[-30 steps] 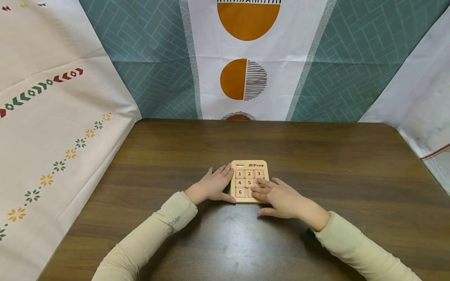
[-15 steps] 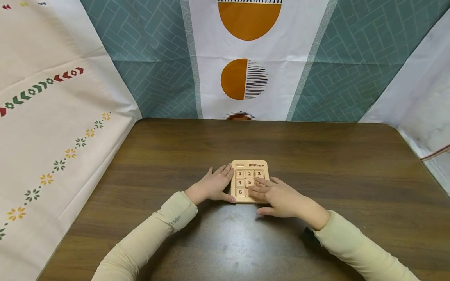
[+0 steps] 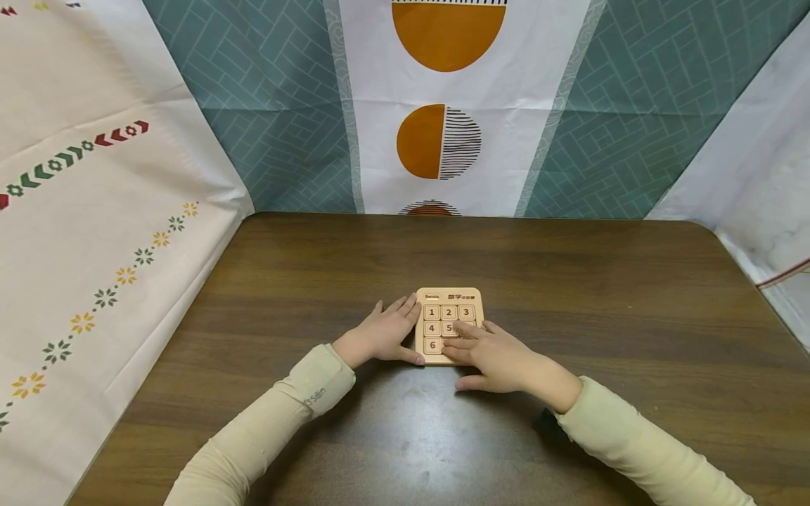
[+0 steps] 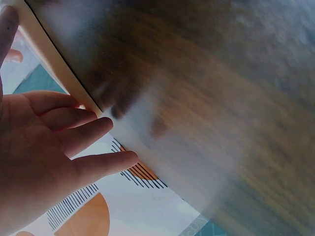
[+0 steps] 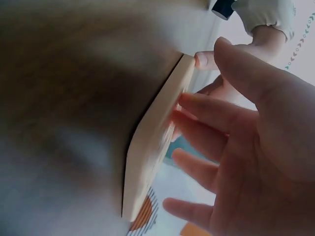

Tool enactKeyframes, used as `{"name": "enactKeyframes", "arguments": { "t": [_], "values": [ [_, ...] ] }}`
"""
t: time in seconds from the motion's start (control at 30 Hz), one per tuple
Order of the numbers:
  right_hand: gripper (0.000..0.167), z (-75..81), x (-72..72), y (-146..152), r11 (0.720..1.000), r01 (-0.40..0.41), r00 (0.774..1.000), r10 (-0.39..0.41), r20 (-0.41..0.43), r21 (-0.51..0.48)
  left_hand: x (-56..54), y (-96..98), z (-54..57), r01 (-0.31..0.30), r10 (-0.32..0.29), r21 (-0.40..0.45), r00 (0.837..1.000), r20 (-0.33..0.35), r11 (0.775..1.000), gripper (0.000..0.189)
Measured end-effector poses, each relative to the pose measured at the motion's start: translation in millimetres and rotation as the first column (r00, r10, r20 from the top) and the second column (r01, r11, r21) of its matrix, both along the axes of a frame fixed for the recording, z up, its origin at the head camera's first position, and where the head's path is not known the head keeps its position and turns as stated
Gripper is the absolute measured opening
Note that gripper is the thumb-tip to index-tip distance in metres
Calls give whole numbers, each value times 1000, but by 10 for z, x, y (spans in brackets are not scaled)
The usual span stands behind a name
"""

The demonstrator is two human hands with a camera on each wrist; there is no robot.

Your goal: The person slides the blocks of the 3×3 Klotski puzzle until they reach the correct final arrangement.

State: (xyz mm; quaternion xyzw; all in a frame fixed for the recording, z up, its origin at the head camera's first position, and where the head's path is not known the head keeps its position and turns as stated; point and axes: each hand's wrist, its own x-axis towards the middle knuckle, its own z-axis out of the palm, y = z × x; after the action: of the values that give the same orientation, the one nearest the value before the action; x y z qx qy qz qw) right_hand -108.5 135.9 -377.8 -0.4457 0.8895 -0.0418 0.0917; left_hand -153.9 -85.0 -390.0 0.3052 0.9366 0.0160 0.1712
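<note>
A light wooden number-slide puzzle [image 3: 451,292] lies flat on the table. Its top row reads 1, 2, 3; tile 4 [image 3: 432,328] and tile 5 show below, and tile 6 [image 3: 432,345] sits at the lower left. My left hand [image 3: 382,333] rests against the puzzle's left side, fingers extended and thumb at the lower left corner. Over the lower right part lies my right hand [image 3: 500,357], its straight fingertips touching the tiles. That hand hides the rest of the bottom row and much of the middle row's right tile. In the right wrist view the puzzle's edge [image 5: 140,152] shows beneath the fingers.
The brown wooden table [image 3: 316,260] reaches back to a teal and white patterned cloth [image 3: 291,105]. A white embroidered cloth [image 3: 82,232] hangs along the left side. A dark object [image 5: 224,8] sits at the left sleeve in the right wrist view.
My right hand has slid a little to the left across the bottom row, its fingertips now close beside tile 6. The left hand and the puzzle have stayed in place.
</note>
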Motion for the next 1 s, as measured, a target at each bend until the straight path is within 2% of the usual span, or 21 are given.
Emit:
{"name": "enactKeyframes", "arguments": {
  "t": [0.27, 0.47, 0.73, 1.0],
  "values": [
    [64, -19, -12, -53, 999, -18, 1000, 17, -14, -42, 2, -5, 4, -4, 4, -3, 1000, 3, 1000, 103],
    [64, -16, -27, -142, 1000, -24, 1000, 24, 11, -19, 5, -3, -2, -7, 7, -3, 1000, 9, 1000, 103],
    [55, 1, -10, 10, 1000, 9, 1000, -9, -21, -17, 8, -1, -13, -8, 8, -11, 1000, 8, 1000, 103],
    [58, 22, -61, -3, 1000, 10, 1000, -10, -14, -22, -1, 5, 1, -6, 6, -21, 1000, 11, 1000, 104]
  ]
}}
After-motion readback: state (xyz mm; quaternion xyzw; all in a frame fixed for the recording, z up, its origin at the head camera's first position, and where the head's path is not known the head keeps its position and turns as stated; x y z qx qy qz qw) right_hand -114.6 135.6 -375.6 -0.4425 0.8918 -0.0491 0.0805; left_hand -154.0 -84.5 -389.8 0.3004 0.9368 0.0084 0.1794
